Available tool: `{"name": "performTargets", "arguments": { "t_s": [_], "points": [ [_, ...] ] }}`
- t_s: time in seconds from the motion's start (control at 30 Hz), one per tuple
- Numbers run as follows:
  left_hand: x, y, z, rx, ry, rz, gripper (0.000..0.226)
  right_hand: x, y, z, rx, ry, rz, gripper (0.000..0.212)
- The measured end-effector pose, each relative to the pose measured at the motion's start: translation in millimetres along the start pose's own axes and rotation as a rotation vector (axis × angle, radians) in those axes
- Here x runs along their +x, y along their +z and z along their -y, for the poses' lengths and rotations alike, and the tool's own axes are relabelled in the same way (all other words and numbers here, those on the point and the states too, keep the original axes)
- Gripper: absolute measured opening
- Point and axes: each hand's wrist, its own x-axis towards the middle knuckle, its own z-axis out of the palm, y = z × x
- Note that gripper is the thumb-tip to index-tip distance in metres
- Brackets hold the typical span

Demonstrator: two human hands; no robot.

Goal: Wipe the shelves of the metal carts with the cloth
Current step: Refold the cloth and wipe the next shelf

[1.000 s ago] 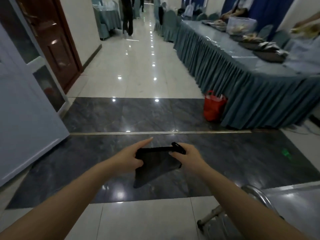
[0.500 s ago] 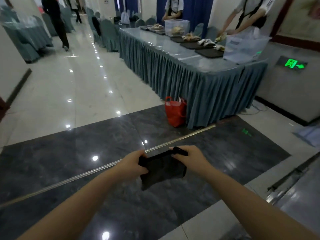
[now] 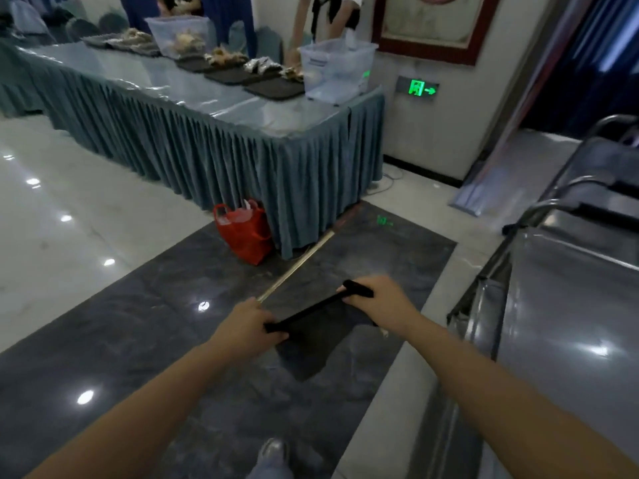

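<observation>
A black cloth (image 3: 313, 344) hangs stretched between both hands over the dark marble floor. My left hand (image 3: 243, 331) grips its left top corner and my right hand (image 3: 378, 300) grips its right top corner, so the top edge is pulled taut. The loose lower part droops to a point. To the right stand the metal carts (image 3: 567, 305), their shiny steel top shelves and tubular rails in view. The nearest cart's edge is just right of my right forearm.
A long table with a blue-grey skirt (image 3: 214, 150) carries trays and clear plastic bins (image 3: 337, 69); people stand behind it. A red bag (image 3: 243, 235) sits on the floor by the table's corner. A green exit sign (image 3: 420, 88) glows on the wall.
My view has swung to the right, bringing the metal carts into sight. Both hands have drawn apart, pulling the cloth's top edge taut.
</observation>
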Motion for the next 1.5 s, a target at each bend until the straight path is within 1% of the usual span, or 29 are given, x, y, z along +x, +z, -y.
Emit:
{"name": "performTargets", "arguments": {
  "t_s": [0.03, 0.07, 0.1, 0.17, 0.2, 0.3, 0.47, 0.57, 0.63, 0.67, 0.7, 0.73, 0.77, 0.83, 0.9, 0.93, 0.97, 1.03, 1.07, 1.13, 1.17, 1.2, 1.27, 1.3, 1.33, 1.37, 1.4, 1.43, 1.5],
  "points": [
    [16, -4, 2, 0.053, 0.052, -0.030, 0.028, 8, -3, -3, -0.001, 0.016, -0.021, 0.012],
    [31, -11, 3, 0.065, 0.084, -0.039, 0.029, 16, -6, -5, 0.006, 0.034, -0.048, 0.010],
    [48, -19, 5, 0.051, 0.103, -0.032, 0.029, 25, -7, -6, 0.020, 0.065, -0.082, 0.013],
    [81, -35, 9, -0.028, 0.068, 0.043, 0.029, 43, -8, -10, 0.043, 0.136, -0.149, 0.024],
    [97, -41, 10, -0.063, 0.062, 0.076, 0.030, 53, -8, -12, 0.045, 0.171, -0.177, 0.025],
    [147, -51, 11, -0.139, 0.098, 0.100, 0.033, 77, -7, -20, 0.051, 0.278, -0.248, 0.007],
    [217, -46, -13, -0.443, 0.035, 0.164, 0.034, 99, -5, -36, 0.130, 0.399, -0.383, 0.017],
    [253, -43, -49, -0.599, -0.002, 0.199, 0.027, 112, -12, -50, 0.129, 0.441, -0.368, 0.013],
    [275, -39, -78, -0.804, -0.093, 0.264, 0.024, 125, -21, -64, 0.133, 0.471, -0.346, 0.020],
    [286, -38, -94, -0.912, -0.142, 0.316, 0.023, 132, -26, -72, 0.158, 0.491, -0.338, 0.023],
    [297, -38, -110, -0.990, -0.180, 0.360, 0.021, 139, -34, -80, 0.197, 0.520, -0.334, 0.020],
    [309, -39, -125, -1.035, -0.215, 0.394, 0.019, 147, -42, -88, 0.242, 0.548, -0.333, 0.015],
    [320, -39, -140, -1.065, -0.250, 0.413, 0.018, 154, -52, -97, 0.285, 0.565, -0.340, 0.017],
    [344, -41, -168, -1.063, -0.287, 0.399, 0.021, 165, -75, -112, 0.331, 0.564, -0.365, 0.042],
    [364, -44, -195, -1.098, -0.286, 0.414, 0.019, 174, -98, -124, 0.278, 0.536, -0.378, 0.070],
    [373, -47, -208, -1.152, -0.277, 0.446, 0.015, 178, -109, -130, 0.249, 0.522, -0.392, 0.076],
    [382, -50, -221, -1.199, -0.253, 0.484, 0.012, 182, -120, -137, 0.225, 0.512, -0.421, 0.070],
    [400, -54, -242, -1.228, -0.192, 0.574, 0.015, 186, -143, -151, 0.184, 0.505, -0.505, 0.048],
    [410, -55, -251, -1.216, -0.164, 0.626, 0.020, 186, -155, -157, 0.171, 0.506, -0.543, 0.042],
    [431, -55, -268, -1.135, -0.096, 0.694, 0.030, 183, -177, -166, 0.141, 0.524, -0.572, 0.040],
    [444, -52, -274, -1.028, -0.025, 0.681, 0.035, 181, -187, -172, 0.135, 0.540, -0.574, 0.039],
    [460, -47, -279, -0.876, 0.086, 0.634, 0.043, 179, -197, -179, 0.138, 0.555, -0.573, 0.039],
    [493, -36, -287, -0.588, 0.353, 0.542, 0.074, 177, -213, -188, 0.139, 0.586, -0.568, 0.040],
    [508, -31, -291, -0.488, 0.462, 0.552, 0.088, 177, -219, -192, 0.128, 0.607, -0.570, 0.041],
    [522, -26, -295, -0.399, 0.564, 0.583, 0.097, 178, -224, -196, 0.115, 0.625, -0.574, 0.041],
    [537, -21, -301, -0.310, 0.669, 0.606, 0.100, 180, -228, -200, 0.104, 0.639, -0.578, 0.040],
    [550, -16, -308, -0.223, 0.771, 0.616, 0.096, 182, -231, -205, 0.101, 0.656, -0.581, 0.040],
    [564, -12, -315, -0.159, 0.858, 0.627, 0.085, 185, -233, -209, 0.114, 0.683, -0.588, 0.039],
    [587, -6, -331, -0.090, 0.996, 0.668, 0.051, 190, -234, -215, 0.163, 0.758, -0.625, 0.037]
  ]
}}
